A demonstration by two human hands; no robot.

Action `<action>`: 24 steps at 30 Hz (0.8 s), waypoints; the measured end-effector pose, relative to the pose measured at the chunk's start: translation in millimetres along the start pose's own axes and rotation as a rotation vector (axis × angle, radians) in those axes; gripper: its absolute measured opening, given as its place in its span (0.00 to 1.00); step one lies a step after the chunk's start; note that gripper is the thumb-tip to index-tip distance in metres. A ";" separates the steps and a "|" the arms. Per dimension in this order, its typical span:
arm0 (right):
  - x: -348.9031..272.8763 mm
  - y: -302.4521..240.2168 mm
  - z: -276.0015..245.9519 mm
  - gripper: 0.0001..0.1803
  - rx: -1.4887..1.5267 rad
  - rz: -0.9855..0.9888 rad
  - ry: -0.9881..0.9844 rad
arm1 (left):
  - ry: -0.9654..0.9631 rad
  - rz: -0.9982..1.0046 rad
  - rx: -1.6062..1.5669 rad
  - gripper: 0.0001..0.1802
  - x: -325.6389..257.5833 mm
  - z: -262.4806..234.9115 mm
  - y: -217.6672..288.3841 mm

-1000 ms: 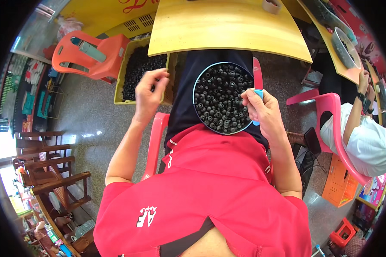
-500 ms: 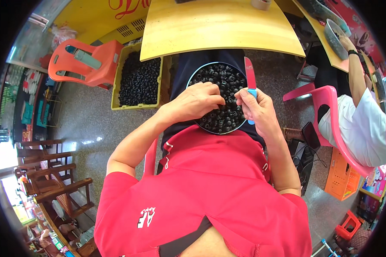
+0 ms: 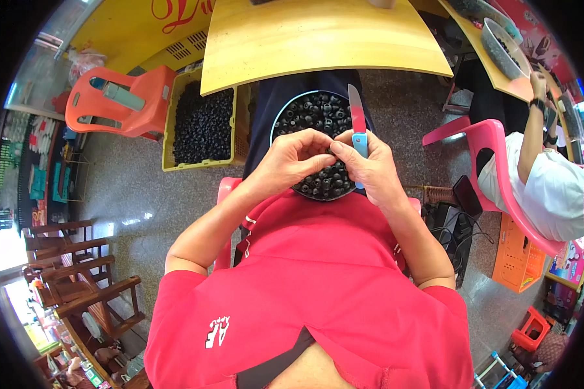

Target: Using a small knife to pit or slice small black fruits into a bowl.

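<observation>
A round bowl (image 3: 272, 129) full of small, round black pieces (image 3: 315, 110), some with a ring-shaped mark, rests on my lap. Above it, my right hand (image 3: 374, 167) grips a knife (image 3: 358, 120) by its light blue handle, blade pointing away from me and looking reddish. My left hand (image 3: 297, 155) is curled over the bowl, thumb and forefinger pinched together. Its fingertips meet those of the right hand over the pieces. Whatever lies between the fingertips is too small and covered to make out.
A yellow table (image 3: 318, 45) stands just beyond my knees. To the left are a yellow crate (image 3: 167, 139) heaped with similar black pieces and an orange chair (image 3: 143, 97) holding a bottle (image 3: 123, 96). On the right, a person (image 3: 545, 181) sits on a pink chair (image 3: 509, 194) near a grey basin (image 3: 490, 45).
My left hand has come up to the right hand's fingertips, and the right hand with the knife has shifted left. The neighbour's hand has moved off the basin.
</observation>
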State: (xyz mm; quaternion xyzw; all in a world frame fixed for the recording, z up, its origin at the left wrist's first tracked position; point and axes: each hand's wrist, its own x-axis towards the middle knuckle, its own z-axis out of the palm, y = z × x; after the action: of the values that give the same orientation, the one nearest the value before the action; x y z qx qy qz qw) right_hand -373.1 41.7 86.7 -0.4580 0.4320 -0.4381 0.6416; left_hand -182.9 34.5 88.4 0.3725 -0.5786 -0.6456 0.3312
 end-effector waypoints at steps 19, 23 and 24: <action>0.4 -2.9 -0.7 0.09 0.153 0.039 -0.008 | 0.087 0.052 -0.094 0.10 -0.2 -2.2 -4.9; 0.7 -2.0 -0.4 0.08 0.242 0.050 -0.001 | 0.146 0.018 -0.201 0.09 -0.9 3.9 -9.0; 0.6 -1.1 -0.2 0.08 0.242 0.050 0.000 | 0.144 0.018 -0.201 0.09 -0.7 5.4 -9.1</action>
State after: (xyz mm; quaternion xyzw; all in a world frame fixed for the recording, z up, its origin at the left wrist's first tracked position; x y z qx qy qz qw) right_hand -373.3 40.8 87.6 -0.3664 0.3875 -0.4710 0.7027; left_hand -187.2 38.8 79.7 0.3774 -0.4890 -0.6688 0.4137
